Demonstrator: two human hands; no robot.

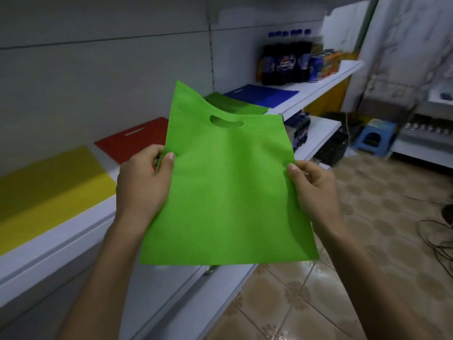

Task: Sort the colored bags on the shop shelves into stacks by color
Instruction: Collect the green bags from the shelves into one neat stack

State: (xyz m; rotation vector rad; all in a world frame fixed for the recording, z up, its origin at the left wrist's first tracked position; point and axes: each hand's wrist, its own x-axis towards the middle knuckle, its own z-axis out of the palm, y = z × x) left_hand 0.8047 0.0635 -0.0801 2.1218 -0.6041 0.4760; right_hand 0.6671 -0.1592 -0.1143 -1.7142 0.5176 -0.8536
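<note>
**Current state.** The green bag (225,182) is held in the air in front of the shelf (61,244), flat face to the camera, with the die-cut handle slot at its 12 o'clock edge. The left hand (144,182) pinches the bag's 9 o'clock edge, thumb on the front and fingers curled behind. The right hand (311,190) pinches the 3 o'clock edge the same way. Neither hand holds anything else.

**Shelf layout.** From the held bag, the green stack (235,105) lies at 12 o'clock and is partly hidden behind the bag's top edge. The blue stack (264,95) is at 1 o'clock, just beside the green one. The red bag (132,141) is at 10 o'clock and the yellow bag (49,182) at 9 o'clock.

**Fault conditions.**
- The fabric looks thin and limp. If one pinch lets go first, the bag will probably swing and fold, and land creased.
- The green and blue stacks sit close together. A placement that drifts toward 1 o'clock would overlap the blue stack and mix the colours.
- The held bag blocks the view of its target, so it may be laid down out of line with the stack.
- The top left corner already stands higher than the right, and a skewed lay-down would likely follow.

**Legible markings.** The dark soda bottles (284,65) at 1 o'clock carry the round Pepsi emblem, but their lettering is too blurred to read. The bags show no print.
</note>
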